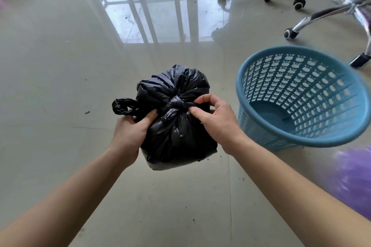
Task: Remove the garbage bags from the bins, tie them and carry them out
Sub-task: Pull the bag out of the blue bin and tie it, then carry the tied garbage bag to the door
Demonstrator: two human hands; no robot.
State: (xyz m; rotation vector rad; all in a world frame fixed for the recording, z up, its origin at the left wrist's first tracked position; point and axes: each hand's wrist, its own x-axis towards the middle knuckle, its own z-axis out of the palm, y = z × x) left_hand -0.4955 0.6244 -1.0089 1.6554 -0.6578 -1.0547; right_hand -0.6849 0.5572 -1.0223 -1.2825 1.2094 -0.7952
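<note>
A full black garbage bag [176, 138] sits on the pale tiled floor in the middle of the head view, with a knot at its top. My left hand [130, 134] grips one twisted handle strip of the bag, whose looped end sticks out to the left. My right hand [216, 120] pinches the other strip right beside the knot. To the right stands a blue perforated plastic bin [301, 138] with no bag in it, a short way from my right hand.
Two chrome office-chair bases on castors [329, 10] stand at the back right. A purple plastic thing [353, 178], blurred, lies at the right edge below the bin. Open floor stretches to the left and towards the bright window reflection.
</note>
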